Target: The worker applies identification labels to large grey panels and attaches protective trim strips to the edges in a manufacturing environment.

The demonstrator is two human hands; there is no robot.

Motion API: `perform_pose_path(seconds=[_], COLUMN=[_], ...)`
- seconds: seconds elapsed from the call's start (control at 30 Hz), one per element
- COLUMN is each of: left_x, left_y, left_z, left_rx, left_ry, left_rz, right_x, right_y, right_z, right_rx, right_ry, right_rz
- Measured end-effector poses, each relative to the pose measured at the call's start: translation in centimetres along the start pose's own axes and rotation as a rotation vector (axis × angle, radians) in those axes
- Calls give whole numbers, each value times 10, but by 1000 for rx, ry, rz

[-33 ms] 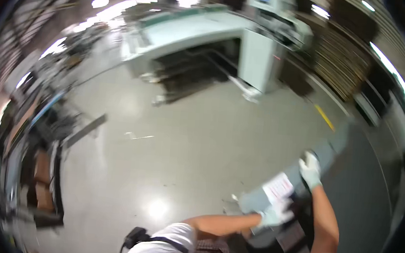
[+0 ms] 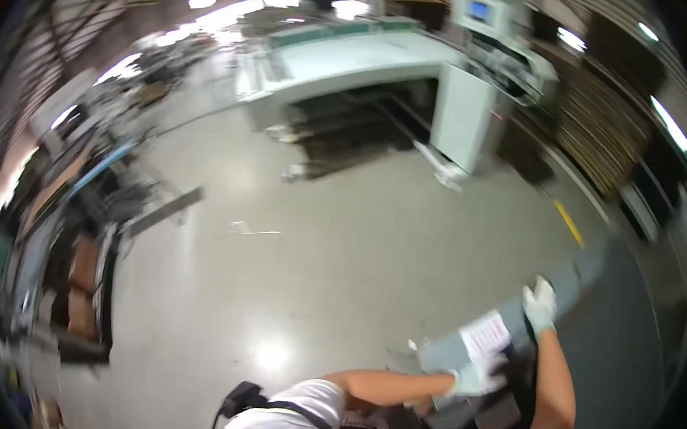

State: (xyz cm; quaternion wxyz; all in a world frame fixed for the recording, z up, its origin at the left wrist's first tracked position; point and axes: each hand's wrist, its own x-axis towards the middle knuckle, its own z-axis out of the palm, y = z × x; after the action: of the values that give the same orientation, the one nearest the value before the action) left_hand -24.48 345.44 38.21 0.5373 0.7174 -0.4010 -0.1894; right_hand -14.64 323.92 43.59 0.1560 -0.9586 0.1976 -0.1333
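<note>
A grey panel-like surface (image 2: 568,285) with a long straight edge lies to my right. On it rests a white sheet with reddish print (image 2: 485,336). My left hand (image 2: 477,377), in a white glove, is beside the sheet's near edge. Its blurred fingers look stretched apart, with nothing visible in them. Farther along the panel, my gloved right hand (image 2: 540,304) is closed at a dark edge or object whose kind I cannot make out. Below my hands is a dark, box-like shape with a pale brownish patch (image 2: 498,419), partly hidden by my arms.
A large pale machine table (image 2: 356,58) stands ahead, with a cabinet (image 2: 460,119) and a screen (image 2: 478,11). Stacked brown sheets (image 2: 604,138) are at the far right. At left stands a dark-framed rack with brown boxes (image 2: 82,311). Thin debris (image 2: 253,230) lies on the floor.
The whole view has shifted, so the surroundings appear slightly farther right and lower. Both hands keep nearly the same places against the panel and sheet.
</note>
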Motion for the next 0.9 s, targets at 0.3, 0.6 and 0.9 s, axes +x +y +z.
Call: perform_pose_path(seconds=[0.3, 0.6, 0.9], left_x=[-78, -158, -260], left_y=[35, 8, -34], left_z=[-153, -306, -382], left_rx=[-482, -261, 71], left_ry=[283, 426, 664], left_rz=[-231, 159, 50], right_x=[10, -156, -233], right_y=[-39, -304, -452], right_z=[40, -38, 65], right_rx=[514, 546, 656], right_ry=[-65, -381, -187], right_rz=[-432, -816, -527])
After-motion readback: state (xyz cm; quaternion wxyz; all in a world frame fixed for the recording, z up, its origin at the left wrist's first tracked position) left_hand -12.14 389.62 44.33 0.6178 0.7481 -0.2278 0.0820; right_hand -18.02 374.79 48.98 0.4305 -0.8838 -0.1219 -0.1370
